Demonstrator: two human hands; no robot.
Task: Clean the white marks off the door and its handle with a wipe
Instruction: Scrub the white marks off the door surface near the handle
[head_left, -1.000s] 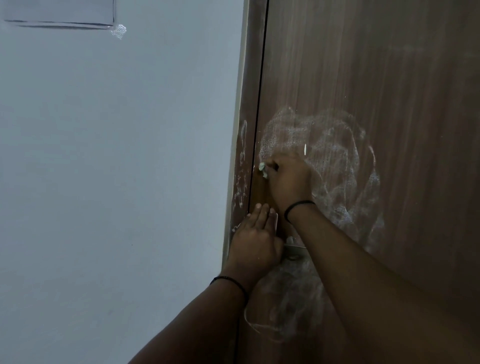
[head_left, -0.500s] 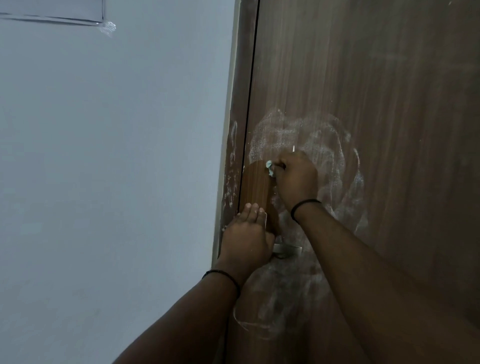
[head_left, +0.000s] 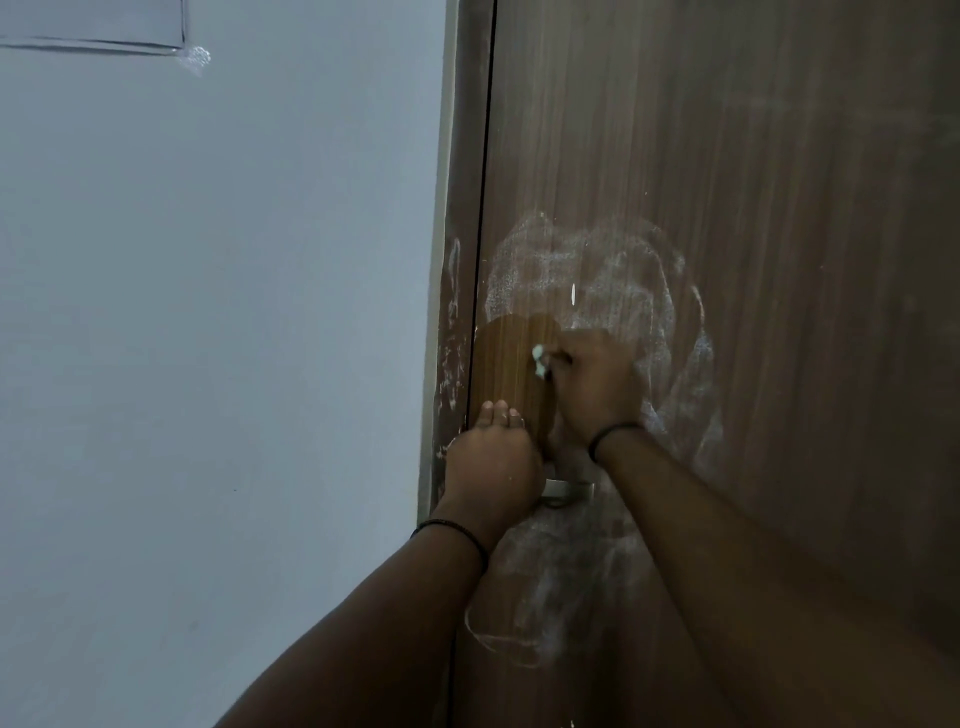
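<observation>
The door (head_left: 727, 208) is a brown wood-grain panel filling the right side of the head view, hinged or latched against a frame strip (head_left: 457, 260) beside a pale wall (head_left: 208, 364). The step in hand appears to be wiping the panel above the handle (head_left: 569, 488): the right hand (head_left: 592, 384) has its grip clamped on a small bunched wipe (head_left: 540, 361), of which only a white edge shows, pressed against the wood. The left hand (head_left: 491, 467) rests on the door edge just above the handle, fingers laid nearly straight against the panel, grip apart and holding nothing; it seems to steady the door. A clean, darker patch (head_left: 514, 364) lies directly left of the wipe. White marks (head_left: 623, 275) remain in a broad smeared ring above and to the right of the right hand, further smears (head_left: 561, 587) lie below the handle, and streaks show on the frame strip. The next move likely calls for firm strokes upward and rightward into the remaining haze, then attention to the handle, which is mostly hidden behind both wrists.
</observation>
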